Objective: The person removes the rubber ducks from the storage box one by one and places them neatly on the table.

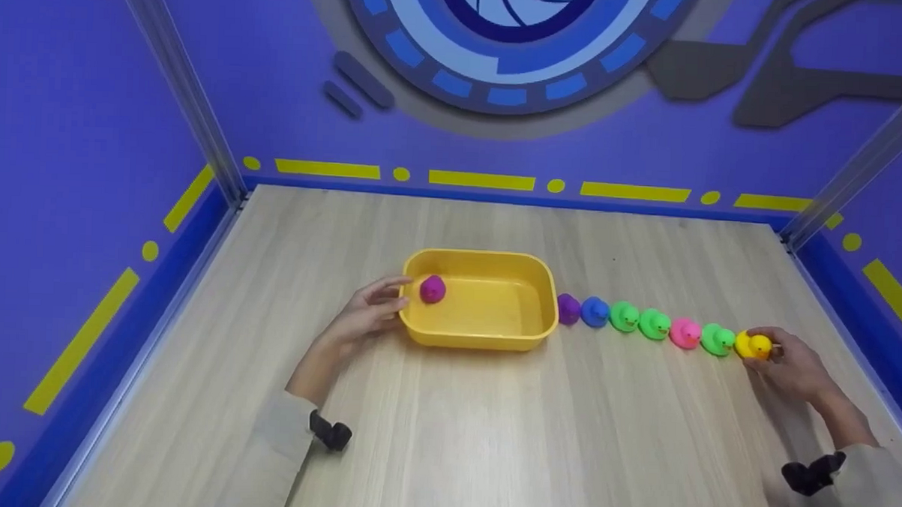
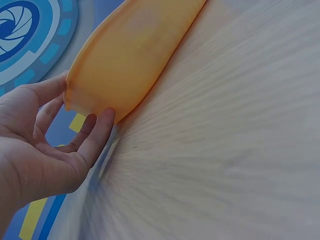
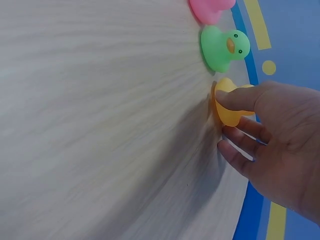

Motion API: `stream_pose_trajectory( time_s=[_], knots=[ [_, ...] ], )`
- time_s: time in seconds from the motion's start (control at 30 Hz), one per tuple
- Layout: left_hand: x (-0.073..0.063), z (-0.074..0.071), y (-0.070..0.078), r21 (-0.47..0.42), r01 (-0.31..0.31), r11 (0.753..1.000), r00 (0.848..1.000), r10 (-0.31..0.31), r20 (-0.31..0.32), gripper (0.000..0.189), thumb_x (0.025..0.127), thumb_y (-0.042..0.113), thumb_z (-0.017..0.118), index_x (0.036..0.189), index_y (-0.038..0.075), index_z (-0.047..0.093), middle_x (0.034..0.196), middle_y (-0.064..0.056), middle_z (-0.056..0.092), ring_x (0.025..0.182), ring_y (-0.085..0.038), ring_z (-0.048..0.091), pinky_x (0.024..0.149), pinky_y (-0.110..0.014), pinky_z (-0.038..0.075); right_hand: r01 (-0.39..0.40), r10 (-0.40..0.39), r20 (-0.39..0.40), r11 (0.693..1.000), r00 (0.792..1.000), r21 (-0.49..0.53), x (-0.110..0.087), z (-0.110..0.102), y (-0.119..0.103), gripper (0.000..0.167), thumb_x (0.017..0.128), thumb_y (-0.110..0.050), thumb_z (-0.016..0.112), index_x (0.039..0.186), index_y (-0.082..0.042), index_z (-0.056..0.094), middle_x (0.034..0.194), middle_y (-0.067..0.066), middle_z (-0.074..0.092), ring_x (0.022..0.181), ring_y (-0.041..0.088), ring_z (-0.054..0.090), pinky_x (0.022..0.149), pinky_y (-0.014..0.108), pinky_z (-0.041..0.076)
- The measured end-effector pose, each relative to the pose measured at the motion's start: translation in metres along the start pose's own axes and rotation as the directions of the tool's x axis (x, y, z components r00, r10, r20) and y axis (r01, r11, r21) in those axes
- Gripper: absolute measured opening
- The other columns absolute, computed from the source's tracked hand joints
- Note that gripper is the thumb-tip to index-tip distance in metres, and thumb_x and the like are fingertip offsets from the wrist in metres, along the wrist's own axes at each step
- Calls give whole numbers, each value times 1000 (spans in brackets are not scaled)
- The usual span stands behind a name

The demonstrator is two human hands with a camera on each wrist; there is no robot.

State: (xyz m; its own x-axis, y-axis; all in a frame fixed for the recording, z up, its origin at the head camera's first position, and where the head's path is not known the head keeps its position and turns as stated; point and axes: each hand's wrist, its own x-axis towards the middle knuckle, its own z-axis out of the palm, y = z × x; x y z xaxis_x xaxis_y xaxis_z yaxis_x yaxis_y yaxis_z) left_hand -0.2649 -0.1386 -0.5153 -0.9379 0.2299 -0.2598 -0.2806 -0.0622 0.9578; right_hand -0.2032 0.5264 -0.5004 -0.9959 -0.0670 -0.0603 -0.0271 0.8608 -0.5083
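A yellow plastic tub [image 1: 478, 341] stands on the table, with a magenta rubber duck [image 1: 433, 289] inside at its left end. My left hand [image 1: 370, 311] holds the tub's left end, a finger at the rim and the thumb against the outer wall [image 2: 125, 55]. From the tub's right side a row of rubber ducks runs rightward: purple [image 1: 568, 309], blue [image 1: 594, 312], several green [image 1: 624, 316] and one pink [image 1: 685, 333]. At the row's right end my right hand [image 1: 792, 364] grips a yellow rubber duck [image 3: 230, 107] between thumb and fingers, beside a green duck [image 3: 220, 47].
The light wooden table [image 1: 445, 426] is bounded by a blue-purple back wall [image 1: 276, 112] and side walls. Metal posts [image 1: 194, 94] stand at the back corners. A dark wrist camera [image 1: 331, 432] sits on the left sleeve, another camera [image 1: 811, 474] on the right.
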Motion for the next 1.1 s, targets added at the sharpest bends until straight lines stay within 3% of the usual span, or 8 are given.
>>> stream_pose_trajectory(
  time_s=[0.13,0.3,0.63,0.93,1.0,1.1],
  knots=[
    [0,-1,0,-1,-4,1000,1000,4,1,45,99,12,67,143,13,59,141,-16,49,115,-24,63,96,-34,59,3,-3,0,1000,1000,5,1,1,1,51,98,-9,67,137,13,44,132,41,49,109,52,54,71,6,38],
    [-1,0,-2,-9,6,1000,1000,-6,-4,46,99,10,66,144,12,57,143,-17,47,120,-28,61,96,-34,59,-14,14,5,1000,1000,9,2,-1,1,53,99,-12,67,139,12,44,135,40,48,111,51,53,72,2,35],
    [-1,2,0,-26,7,1000,1000,-7,3,47,100,9,65,146,9,55,137,-13,48,120,-29,60,95,-33,59,-7,8,-42,1000,999,18,-4,7,3,52,99,-10,66,139,14,44,130,42,51,109,52,55,69,7,41],
    [0,1,-1,-47,13,999,1000,-13,17,48,99,8,65,146,9,55,143,-16,45,123,-30,58,98,-34,58,-53,51,34,998,998,37,-4,-1,4,63,98,-24,70,144,10,43,141,40,44,118,56,52,73,7,40],
    [1,1,-1,-50,10,999,1000,-9,17,48,99,8,65,146,10,55,144,-17,45,124,-30,58,98,-34,58,-60,58,46,997,997,42,-4,-4,2,66,98,-25,70,145,10,41,143,40,43,119,56,51,77,12,48],
    [0,2,0,-47,9,999,1000,-9,13,47,99,8,66,145,11,56,144,-17,46,123,-30,59,97,-33,58,-64,62,52,997,997,37,-4,-7,1,71,96,-25,72,148,10,38,144,41,40,120,57,50,90,39,59]
  ],
)
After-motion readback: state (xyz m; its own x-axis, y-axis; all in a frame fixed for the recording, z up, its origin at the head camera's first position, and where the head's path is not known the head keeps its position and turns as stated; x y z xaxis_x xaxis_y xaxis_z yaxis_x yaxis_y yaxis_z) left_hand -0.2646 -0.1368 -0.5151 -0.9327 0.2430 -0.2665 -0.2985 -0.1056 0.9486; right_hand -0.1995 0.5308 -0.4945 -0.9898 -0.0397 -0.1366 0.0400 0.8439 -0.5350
